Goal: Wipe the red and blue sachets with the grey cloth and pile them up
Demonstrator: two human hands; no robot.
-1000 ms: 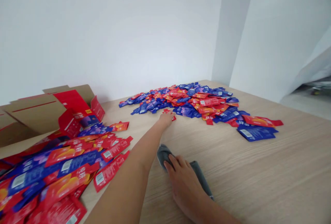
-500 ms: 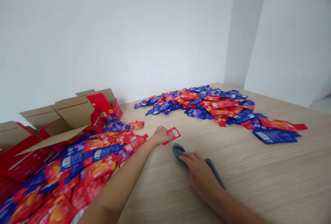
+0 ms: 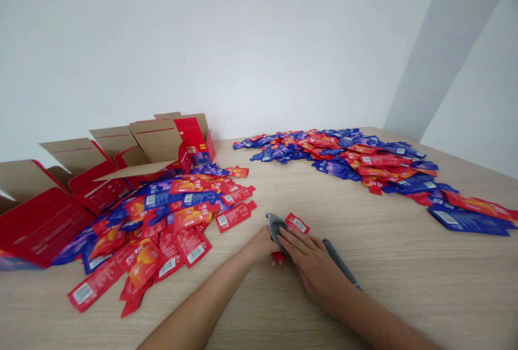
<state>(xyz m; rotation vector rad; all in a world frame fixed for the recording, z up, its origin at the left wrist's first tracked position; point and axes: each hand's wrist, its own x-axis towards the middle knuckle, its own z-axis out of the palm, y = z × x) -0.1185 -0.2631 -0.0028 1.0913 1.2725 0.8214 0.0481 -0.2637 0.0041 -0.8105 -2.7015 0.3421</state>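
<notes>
My left hand [image 3: 259,247] is closed on a small red packet [image 3: 297,224], whose ends show above and below the grey cloth [image 3: 279,224]. The packet is tucked against the cloth's near edge. My right hand [image 3: 313,263] lies flat on the grey cloth with fingers stretched out, pressing it to the wooden table [image 3: 404,263]. A pile of red and blue packets [image 3: 170,215] lies just left of my hands.
A second wide heap of red and blue packets [image 3: 364,161] spreads across the far right of the table. Open red-lined cardboard boxes [image 3: 133,150] stand at the left, against the white wall. A grey pillar rises at the back right.
My left hand has pulled the red packet back from the far heap to the cloth under my right hand. The view has swung left, showing more boxes.
</notes>
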